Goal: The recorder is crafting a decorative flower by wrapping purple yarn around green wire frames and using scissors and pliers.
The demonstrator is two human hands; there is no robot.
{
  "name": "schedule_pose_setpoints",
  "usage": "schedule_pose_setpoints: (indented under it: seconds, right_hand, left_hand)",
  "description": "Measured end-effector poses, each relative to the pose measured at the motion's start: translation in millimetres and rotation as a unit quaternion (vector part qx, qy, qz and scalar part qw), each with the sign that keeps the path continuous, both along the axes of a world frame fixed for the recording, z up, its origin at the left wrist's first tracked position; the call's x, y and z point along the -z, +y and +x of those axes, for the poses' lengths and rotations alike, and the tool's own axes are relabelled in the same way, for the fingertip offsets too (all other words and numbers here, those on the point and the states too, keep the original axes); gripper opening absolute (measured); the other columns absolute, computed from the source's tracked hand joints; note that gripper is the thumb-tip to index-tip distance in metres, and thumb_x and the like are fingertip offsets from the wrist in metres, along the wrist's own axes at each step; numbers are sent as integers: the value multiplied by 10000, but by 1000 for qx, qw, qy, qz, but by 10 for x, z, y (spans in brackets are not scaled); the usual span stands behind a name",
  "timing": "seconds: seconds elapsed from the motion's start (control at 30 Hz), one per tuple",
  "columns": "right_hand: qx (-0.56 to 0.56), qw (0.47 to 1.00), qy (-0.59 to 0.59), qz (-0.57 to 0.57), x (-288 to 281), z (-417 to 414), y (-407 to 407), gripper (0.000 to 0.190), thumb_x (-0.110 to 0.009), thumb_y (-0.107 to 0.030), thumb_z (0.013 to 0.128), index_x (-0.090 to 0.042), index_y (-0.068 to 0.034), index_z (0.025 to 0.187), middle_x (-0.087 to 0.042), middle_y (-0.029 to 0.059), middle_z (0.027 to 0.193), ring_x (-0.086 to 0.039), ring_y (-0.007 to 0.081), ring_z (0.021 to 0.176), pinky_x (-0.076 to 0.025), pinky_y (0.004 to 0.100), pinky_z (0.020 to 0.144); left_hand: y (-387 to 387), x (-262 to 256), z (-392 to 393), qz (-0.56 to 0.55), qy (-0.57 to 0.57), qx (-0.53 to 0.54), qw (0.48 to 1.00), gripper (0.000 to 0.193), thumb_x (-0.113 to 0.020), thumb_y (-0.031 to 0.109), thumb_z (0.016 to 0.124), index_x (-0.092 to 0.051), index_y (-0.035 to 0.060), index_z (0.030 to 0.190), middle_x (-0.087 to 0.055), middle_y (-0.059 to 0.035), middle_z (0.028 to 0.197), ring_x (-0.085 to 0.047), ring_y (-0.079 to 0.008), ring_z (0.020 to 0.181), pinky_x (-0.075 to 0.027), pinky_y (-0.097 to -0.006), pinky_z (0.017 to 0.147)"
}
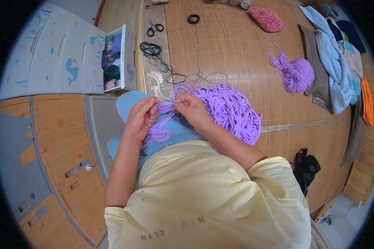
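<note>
Over my lap, my left hand [144,115] pinches a dark thin cord beside strands of thick purple yarn. My right hand [191,109] has its thumb and fingertips closed on the cord and purple strands a little to the right. Between the hands the purple strands run close together, and some hang down over my blue trousers. A large heap of thick purple yarn [233,112] lies against my right forearm. The dark green cord [199,74] trails in loose loops beyond my hands, linking to a tangled hank [151,49] and a small coil [193,19].
Black-handled scissors [155,28] lie at the mat's far left edge. An open drawer [123,59] with yarn balls juts out at left. To the right are a thinner purple yarn bundle [299,74], a red-pink knitted piece [267,19], folded clothes [333,62] and a black bag [306,169].
</note>
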State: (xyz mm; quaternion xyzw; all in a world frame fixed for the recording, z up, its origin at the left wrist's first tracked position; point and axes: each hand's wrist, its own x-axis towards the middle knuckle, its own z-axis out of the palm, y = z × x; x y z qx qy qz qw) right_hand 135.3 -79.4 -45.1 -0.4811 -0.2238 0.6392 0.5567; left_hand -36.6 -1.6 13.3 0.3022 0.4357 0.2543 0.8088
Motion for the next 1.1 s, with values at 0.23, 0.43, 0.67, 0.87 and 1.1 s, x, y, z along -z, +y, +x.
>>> schedule_pose_setpoints:
  seconds: [0.23,0.43,0.67,0.87,1.1]
  right_hand:
    - [-12,998,-47,36,110,36,-10,63,-602,-91,888,-582,-33,900,-631,38,824,-592,103,762,-468,237,711]
    - [-6,999,6,-38,-20,121,15,36,-591,-77,887,-567,-51,890,-643,50,801,-591,107,709,-464,230,625]
    - [-38,998,45,-20,30,163,2,53,-567,-145,938,-562,-94,923,-638,16,868,-619,99,824,-478,217,702]
    - [-58,997,41,-14,59,173,25,74,-556,-161,943,-555,-86,941,-644,45,935,-622,124,874,-490,245,754]
    - [-53,995,75,-47,45,218,36,96,-505,-158,956,-546,-72,961,-650,78,954,-614,153,878,-503,287,810]
  left_hand:
    - [57,55,-100,-49,-52,-7,997,180,-586,150,915,-598,-1,1011,-476,-4,660,-437,-97,581,-339,-228,490]
    - [72,84,-163,-61,-66,-25,996,198,-596,143,910,-582,9,1056,-488,-4,686,-439,-103,582,-335,-229,492]
    - [108,6,-151,-56,-77,-25,995,186,-588,137,916,-583,27,1067,-493,-2,693,-430,-101,555,-327,-215,478]
    - [206,-108,-160,-33,-69,-31,997,180,-588,126,917,-583,27,1067,-496,-2,705,-425,-91,550,-316,-213,468]
    - [328,-242,-242,-29,-83,-48,995,166,-595,125,912,-591,39,1053,-496,7,711,-411,-79,544,-295,-205,458]
